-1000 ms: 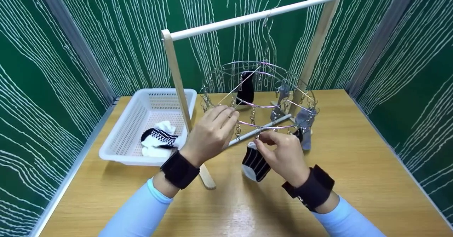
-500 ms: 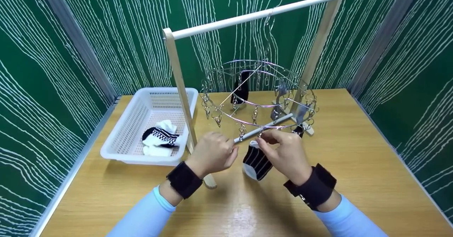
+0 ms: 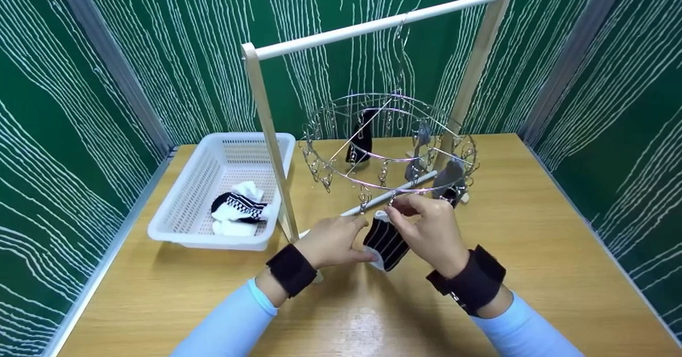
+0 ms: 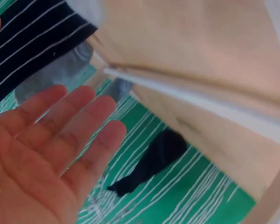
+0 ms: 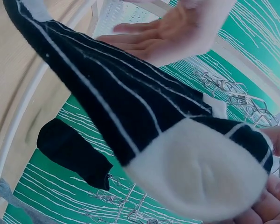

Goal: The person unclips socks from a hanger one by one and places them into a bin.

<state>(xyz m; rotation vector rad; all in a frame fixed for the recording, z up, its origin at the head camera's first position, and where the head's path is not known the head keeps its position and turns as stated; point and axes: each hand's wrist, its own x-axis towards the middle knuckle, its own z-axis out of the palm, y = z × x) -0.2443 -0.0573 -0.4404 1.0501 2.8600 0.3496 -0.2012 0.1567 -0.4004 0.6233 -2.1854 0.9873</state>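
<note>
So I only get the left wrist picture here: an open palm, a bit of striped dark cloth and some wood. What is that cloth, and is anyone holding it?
Observer: It is a black striped sock with a white toe. The right hand pinches its top just under the round clip hanger.
Operator: And the hand I see, is it touching the sock?
Observer: The left hand has straight fingers reaching the sock's lower end; real contact is hard to tell.
Operator: Is anything else hung up?
Observer: Yes, a black sock at the far side and grey socks on the right of the ring.
Operator: Any more socks about?
Observer: A black and white bundle lies in the white basket.
</note>
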